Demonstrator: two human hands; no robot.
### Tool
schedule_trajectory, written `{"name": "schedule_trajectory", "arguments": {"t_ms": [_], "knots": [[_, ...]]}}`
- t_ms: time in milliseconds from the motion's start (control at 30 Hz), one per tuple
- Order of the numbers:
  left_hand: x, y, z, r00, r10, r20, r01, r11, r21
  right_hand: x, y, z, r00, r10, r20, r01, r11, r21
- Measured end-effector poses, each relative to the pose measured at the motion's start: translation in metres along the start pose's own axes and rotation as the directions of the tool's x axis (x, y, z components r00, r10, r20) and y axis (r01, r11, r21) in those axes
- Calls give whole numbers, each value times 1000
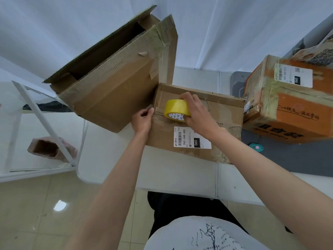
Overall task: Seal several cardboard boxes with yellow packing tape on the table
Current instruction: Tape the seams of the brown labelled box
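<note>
Head view, looking down over a white table (180, 174): a person's right hand (198, 112) grips a roll of yellow packing tape (175, 110), fingers curled over the top of the roll, and holds it on the lid of a flat cardboard box (221, 112) that lies in the middle of the table. The left hand (142, 120) pinches at the box's left edge, level with the centre seam, thumb and fingers closed together; whether the tape's free end is under them is too small to tell. A white shipping label (192, 139) sits on the near flap, just beside the roll. A large open box (115, 76), its flaps up and patched with old brown tape, stands touching the flat box on the left, and an orange printed box (286, 105) stands just beside it on the right. By the look of it, the first strip is being started along the seam. The roll should prove light and rigid, best held around its rim or through the core so it can turn freely, while the film itself is thin, clingy and apt to fold onto itself if slack. The worn, dented cardboard will likely give under pressure, so smoothing belongs over the flap edges.
</note>
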State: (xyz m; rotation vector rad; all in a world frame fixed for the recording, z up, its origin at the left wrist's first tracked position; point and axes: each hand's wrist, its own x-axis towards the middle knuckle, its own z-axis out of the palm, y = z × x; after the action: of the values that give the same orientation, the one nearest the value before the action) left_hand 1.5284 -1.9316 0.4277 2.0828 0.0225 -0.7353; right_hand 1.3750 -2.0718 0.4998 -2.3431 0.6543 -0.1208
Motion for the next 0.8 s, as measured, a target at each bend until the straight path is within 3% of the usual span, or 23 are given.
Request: {"name": "schedule_trajectory", "arguments": {"t_ms": [67,200,367,600,800], "knots": [[-5,-5,2,1000,2,-6,-3,1000,-23,-2,1,5,999,16,-41,-13,998,61],[-3,-6,7,997,78,-19,-72,975,210,-9,10,20,980,155,-129,-120,962,247],[-4,-1,13,999,26,45,-41,920,389,-15,16,24,959,232,-163,-176,937,301],[1,-4,14,998,29,64,-56,881,469,-18,18,12,977,146,-156,-119,978,170],[-1,-2,15,997,45,69,-72,884,462,-45,28,-5,972,88,-218,-120,983,-138]]}}
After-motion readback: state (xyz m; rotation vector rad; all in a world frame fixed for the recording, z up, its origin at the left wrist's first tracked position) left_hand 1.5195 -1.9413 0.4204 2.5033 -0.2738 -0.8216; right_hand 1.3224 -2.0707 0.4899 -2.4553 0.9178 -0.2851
